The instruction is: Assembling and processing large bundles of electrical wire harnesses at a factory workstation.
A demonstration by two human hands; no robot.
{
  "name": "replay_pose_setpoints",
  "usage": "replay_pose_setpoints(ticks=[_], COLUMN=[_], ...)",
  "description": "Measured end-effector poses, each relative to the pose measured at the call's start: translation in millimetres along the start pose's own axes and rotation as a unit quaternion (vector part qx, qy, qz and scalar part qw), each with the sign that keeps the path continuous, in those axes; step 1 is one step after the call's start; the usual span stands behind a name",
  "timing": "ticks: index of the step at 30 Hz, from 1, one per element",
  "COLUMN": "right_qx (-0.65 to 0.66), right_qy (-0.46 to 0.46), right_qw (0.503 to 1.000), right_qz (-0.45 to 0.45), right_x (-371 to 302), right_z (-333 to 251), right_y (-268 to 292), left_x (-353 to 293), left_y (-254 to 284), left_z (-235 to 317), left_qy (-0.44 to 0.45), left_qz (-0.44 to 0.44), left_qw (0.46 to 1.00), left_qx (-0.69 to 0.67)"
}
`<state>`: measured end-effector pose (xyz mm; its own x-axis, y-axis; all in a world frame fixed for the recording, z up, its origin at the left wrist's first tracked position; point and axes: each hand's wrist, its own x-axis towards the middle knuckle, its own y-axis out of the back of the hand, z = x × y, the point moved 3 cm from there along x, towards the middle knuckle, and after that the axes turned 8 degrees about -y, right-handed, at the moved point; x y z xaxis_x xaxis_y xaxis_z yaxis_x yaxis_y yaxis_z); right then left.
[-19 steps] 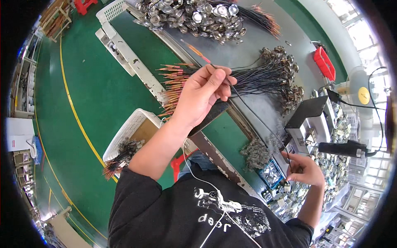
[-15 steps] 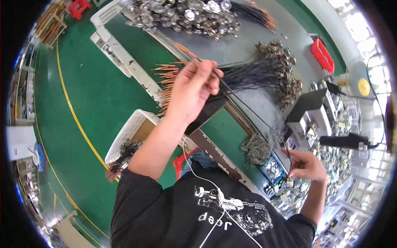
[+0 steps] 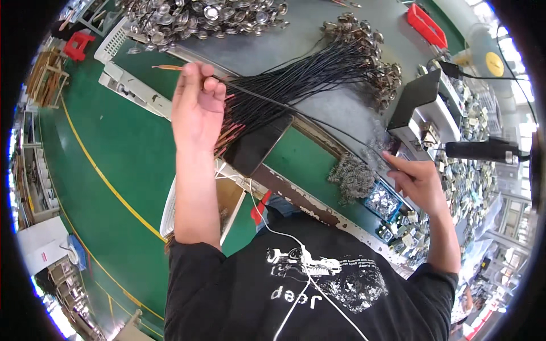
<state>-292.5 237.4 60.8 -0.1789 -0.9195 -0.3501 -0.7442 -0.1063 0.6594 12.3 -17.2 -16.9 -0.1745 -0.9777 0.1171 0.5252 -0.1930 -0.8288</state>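
A black cable (image 3: 318, 120) stretches between my two hands above the bench. My left hand (image 3: 198, 105) is closed around it near one end, and an orange-and-copper tip sticks out to the left. At the other end, my right hand (image 3: 420, 179) holds the cable with the fingertips, index finger stretched along it; its far tip is hard to make out. Beneath the cable lies a bundle of similar black cables (image 3: 284, 82), with copper ends at the left and round metal caps (image 3: 361, 42) at the far right. A dark phone (image 3: 259, 145) lies by the bench edge with a white cord.
Loose metal caps (image 3: 199, 17) are heaped at the back left. At right stand a small machine (image 3: 424, 108) and a red tray (image 3: 426, 25). Metal springs (image 3: 352, 176), a blue bin (image 3: 382, 200) of small parts and many scattered pieces (image 3: 475, 187) lie nearby.
My left hand has moved left and slightly up with the cable, whose copper tip now shows. My right hand has risen, and the cable is drawn straighter between them.
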Motion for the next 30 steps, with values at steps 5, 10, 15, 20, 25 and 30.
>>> replay_pose_setpoints(ticks=[5, 10, 15, 20, 25, 30], right_qx=[-0.147, -0.253, -0.396, -0.097, -0.078, -0.066], right_qy=[0.135, 0.063, 0.048, 0.086, 0.192, 0.213], right_qw=[0.978, 0.952, 0.896, 0.983, 0.957, 0.948], right_qz=[-0.052, 0.158, 0.197, 0.133, 0.203, 0.229], right_x=[-17.1, -0.6, -3.9, 35.4, 50.2, 46.8], right_z=[-20.4, 9.8, -8.2, -80.3, -92.4, -98.5], right_y=[2.0, 17.3, 19.6, -23.3, -35.3, -40.7], left_x=[5.0, -2.7, -36.4, -64.9, -66.2, -68.4], left_y=[11.9, 0.9, -30.2, -51.9, -60.7, -53.1], left_z=[32.9, 23.3, -23.1, -46.3, -51.4, -59.1], left_qy=[-0.014, -0.032, 0.076, 0.097, 0.087, 0.081], left_qz=[0.002, -0.078, -0.167, -0.212, -0.199, -0.164], left_qw=[0.997, 0.994, 0.977, 0.968, 0.970, 0.982], left_qx=[0.074, 0.074, 0.111, 0.096, 0.110, 0.047])
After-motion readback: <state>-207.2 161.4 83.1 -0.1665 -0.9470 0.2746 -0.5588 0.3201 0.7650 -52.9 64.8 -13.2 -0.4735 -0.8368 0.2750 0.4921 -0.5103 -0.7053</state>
